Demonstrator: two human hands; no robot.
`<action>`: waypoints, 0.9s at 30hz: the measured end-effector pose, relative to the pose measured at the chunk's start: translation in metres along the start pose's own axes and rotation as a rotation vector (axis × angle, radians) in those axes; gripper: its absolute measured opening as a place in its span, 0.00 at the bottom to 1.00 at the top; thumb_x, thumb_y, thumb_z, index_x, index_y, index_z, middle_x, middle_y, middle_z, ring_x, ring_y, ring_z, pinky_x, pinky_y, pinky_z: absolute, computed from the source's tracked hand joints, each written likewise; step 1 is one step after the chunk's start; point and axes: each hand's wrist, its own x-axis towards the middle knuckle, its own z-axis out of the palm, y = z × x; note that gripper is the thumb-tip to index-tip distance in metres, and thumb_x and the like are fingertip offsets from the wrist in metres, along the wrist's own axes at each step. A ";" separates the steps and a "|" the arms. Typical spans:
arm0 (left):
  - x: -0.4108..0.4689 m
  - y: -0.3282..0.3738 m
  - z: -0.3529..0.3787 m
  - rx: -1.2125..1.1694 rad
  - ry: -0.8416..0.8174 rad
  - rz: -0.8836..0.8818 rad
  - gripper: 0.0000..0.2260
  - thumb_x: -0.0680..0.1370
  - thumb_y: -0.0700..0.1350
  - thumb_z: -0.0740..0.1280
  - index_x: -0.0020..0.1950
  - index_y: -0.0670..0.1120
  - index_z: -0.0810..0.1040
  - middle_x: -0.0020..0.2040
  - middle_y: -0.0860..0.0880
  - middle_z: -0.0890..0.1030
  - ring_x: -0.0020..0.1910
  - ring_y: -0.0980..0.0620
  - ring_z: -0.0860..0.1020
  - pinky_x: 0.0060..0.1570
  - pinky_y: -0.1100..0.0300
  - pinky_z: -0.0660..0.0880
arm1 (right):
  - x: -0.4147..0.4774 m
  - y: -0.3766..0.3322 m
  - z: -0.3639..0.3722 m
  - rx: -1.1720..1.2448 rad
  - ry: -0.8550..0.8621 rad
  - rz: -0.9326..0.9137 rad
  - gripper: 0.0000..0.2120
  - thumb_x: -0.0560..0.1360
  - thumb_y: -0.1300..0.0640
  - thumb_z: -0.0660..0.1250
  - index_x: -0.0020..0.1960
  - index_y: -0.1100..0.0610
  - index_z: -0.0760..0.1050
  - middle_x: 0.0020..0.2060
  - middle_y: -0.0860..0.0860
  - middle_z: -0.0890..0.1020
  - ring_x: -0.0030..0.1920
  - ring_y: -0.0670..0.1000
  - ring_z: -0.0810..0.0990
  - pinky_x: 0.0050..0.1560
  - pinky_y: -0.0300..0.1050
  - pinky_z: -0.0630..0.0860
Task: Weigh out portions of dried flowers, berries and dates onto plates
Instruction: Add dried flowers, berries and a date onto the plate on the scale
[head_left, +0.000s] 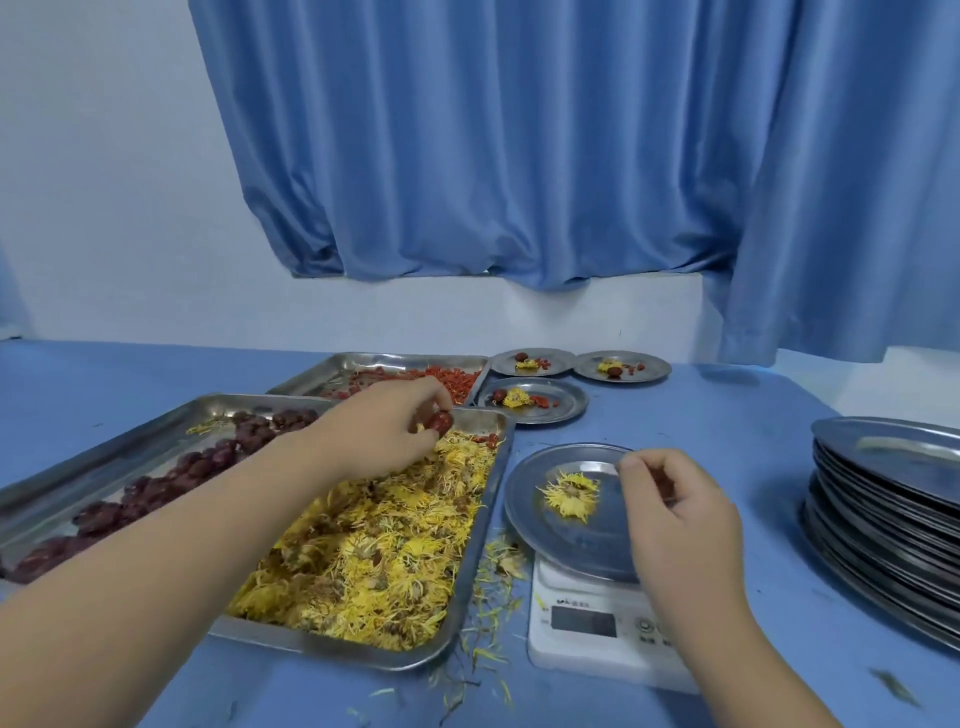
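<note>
My left hand (384, 431) pinches one date (441, 422) above the flower tray (484, 525), ready for weighing. My right hand (675, 514) curls round what look like berries (658, 480), over the plate (530, 499) on the scale (587, 623), where a dried flower (571, 493) already lies.

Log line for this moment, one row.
left hand: holds date over tray | right hand: pinches berries over plate on scale | plate: one flower | filled plates: three

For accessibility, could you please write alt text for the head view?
A left hand pinches a dark red date over a rectangular steel tray of yellow dried flowers; the right hand holds what seem red berries above a round steel plate, bearing one yellow flower, on a white scale.
</note>
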 end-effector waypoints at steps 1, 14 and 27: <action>0.004 0.013 0.005 -0.002 -0.040 0.035 0.11 0.75 0.48 0.66 0.56 0.60 0.72 0.46 0.61 0.76 0.44 0.63 0.75 0.40 0.62 0.72 | 0.002 0.001 -0.002 0.021 0.018 0.024 0.11 0.75 0.56 0.65 0.33 0.51 0.75 0.29 0.44 0.76 0.30 0.42 0.72 0.30 0.29 0.67; 0.036 0.076 0.040 0.135 -0.334 0.208 0.15 0.79 0.58 0.62 0.64 0.56 0.71 0.49 0.57 0.77 0.45 0.59 0.74 0.41 0.61 0.71 | 0.003 0.009 -0.008 0.004 0.026 0.022 0.11 0.75 0.56 0.66 0.33 0.51 0.74 0.30 0.50 0.76 0.33 0.47 0.73 0.33 0.41 0.69; 0.085 -0.031 0.006 -0.022 -0.150 -0.145 0.06 0.79 0.50 0.62 0.53 0.57 0.77 0.51 0.58 0.79 0.48 0.57 0.78 0.49 0.58 0.76 | 0.092 -0.004 0.016 -0.155 -0.614 -0.092 0.07 0.75 0.52 0.64 0.38 0.49 0.76 0.31 0.50 0.78 0.29 0.42 0.72 0.31 0.35 0.71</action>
